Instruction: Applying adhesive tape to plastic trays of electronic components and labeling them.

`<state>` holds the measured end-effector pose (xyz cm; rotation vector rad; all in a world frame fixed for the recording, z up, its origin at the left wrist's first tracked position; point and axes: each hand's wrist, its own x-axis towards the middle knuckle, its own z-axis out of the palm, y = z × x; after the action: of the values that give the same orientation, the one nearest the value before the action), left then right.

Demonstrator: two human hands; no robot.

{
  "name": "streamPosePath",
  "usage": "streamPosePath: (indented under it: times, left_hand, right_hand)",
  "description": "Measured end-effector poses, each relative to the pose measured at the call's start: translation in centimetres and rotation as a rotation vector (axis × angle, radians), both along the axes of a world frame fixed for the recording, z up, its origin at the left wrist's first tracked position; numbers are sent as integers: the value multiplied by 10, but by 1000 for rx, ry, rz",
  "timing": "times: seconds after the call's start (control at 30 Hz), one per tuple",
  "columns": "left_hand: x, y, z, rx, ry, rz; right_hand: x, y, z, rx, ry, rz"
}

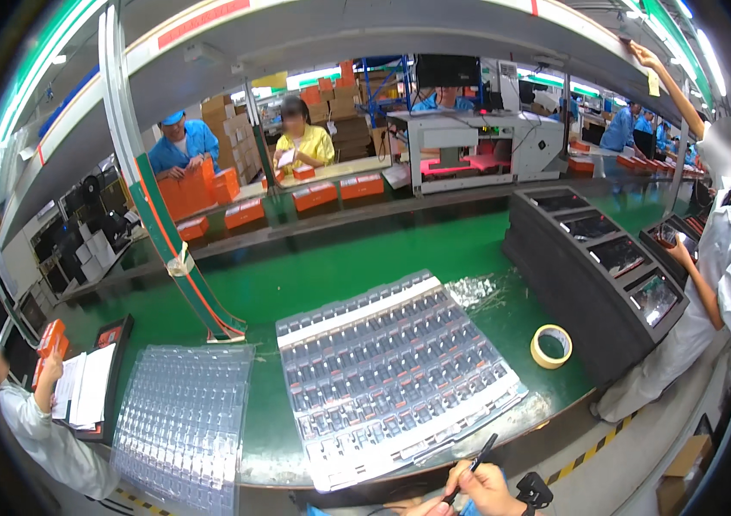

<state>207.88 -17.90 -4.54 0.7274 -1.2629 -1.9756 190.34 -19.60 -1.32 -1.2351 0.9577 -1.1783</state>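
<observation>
At the lower edge your right hand [487, 488] is curled around a thin black pen-like tool [474, 465], its tip pointing up toward the near rim of the filled tray. Your left hand [425, 507] barely shows at the picture's edge, so you cannot tell how far it is open or whether it holds anything.

Just above your hands, one clear blister tray [395, 370] lies on the green table [339, 267], its rows filled with small dark parts. To its left sits one stack of empty clear trays [183, 421], hanging partly over the table's near edge. To the right, one roll of yellowish tape [551, 345] lies flat, near the filled tray but apart from it.

Beyond the tape stands one tall stack of dark foam trays [593, 275], the top one showing four pockets. A person in white [714, 267] stands at its right end, one arm raised to the overhead shelf.

At far left another person [34, 421] holds an orange box beside a clipboard. Farther back, perhaps six orange boxes [314, 196] line the conveyor, where two seated people work.
</observation>
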Motion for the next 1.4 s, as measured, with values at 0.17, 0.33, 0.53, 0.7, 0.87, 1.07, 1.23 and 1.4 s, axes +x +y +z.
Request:
streamPosePath:
  times: [0.17,0.33,0.53,0.7,0.87,1.07,1.23,1.4]
  left_hand:
    - [-2,-1,22,234,121,-111]
    - [30,25,-6,453,235,-61]
    - [35,-3,-5,-153,-235,224]
    - [18,-49,0,-1070,-775,340]
    - [-5,-71,-13,-1242,-961,483]
    - [-15,-73,-32,-1247,-1006,668]
    - [-16,-77,-38,-1297,-1101,724]
    - [-18,-78,-43,-1321,-1124,738]
  right_hand:
    - [2,9,5,-110,-34,-158]
    - [-111,-39,27,-448,-522,-999]
    - [-66,-62,29,-473,-237,-776]
    - [-41,-100,-4,-90,-75,-259]
    - [-27,-130,-9,-167,195,108]
    - [-34,-137,-11,-127,393,80]
    - [-41,-146,-22,-28,166,3]
    - [-21,-138,-13,-61,381,55]
